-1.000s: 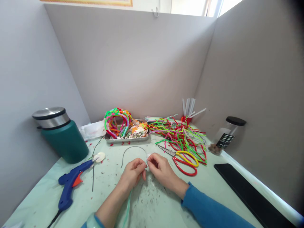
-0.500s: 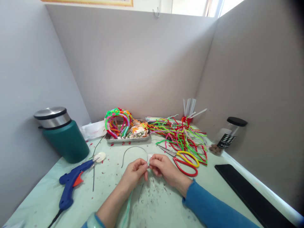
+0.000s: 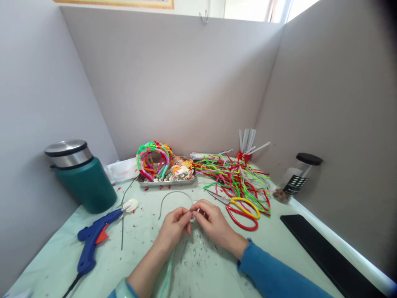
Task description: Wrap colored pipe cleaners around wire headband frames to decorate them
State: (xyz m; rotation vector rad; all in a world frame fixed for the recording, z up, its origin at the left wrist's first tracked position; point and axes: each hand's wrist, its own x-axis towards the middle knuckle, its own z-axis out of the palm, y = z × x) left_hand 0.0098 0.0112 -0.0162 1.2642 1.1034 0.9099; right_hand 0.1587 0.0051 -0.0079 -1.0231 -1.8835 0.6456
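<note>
Both hands met over the middle of the table, fingertips pinched tight together. The left hand (image 3: pixel 174 224) and the right hand (image 3: pixel 211 219) nipped the right end of a thin wire headband (image 3: pixel 173 193), whose arch lay flat just beyond them. A pale green pipe cleaner (image 3: pixel 166 271) trailed nearward from under the left hand. Scissors (image 3: pixel 242 211) lay just right; a glue gun (image 3: pixel 92 240) lay well left.
</note>
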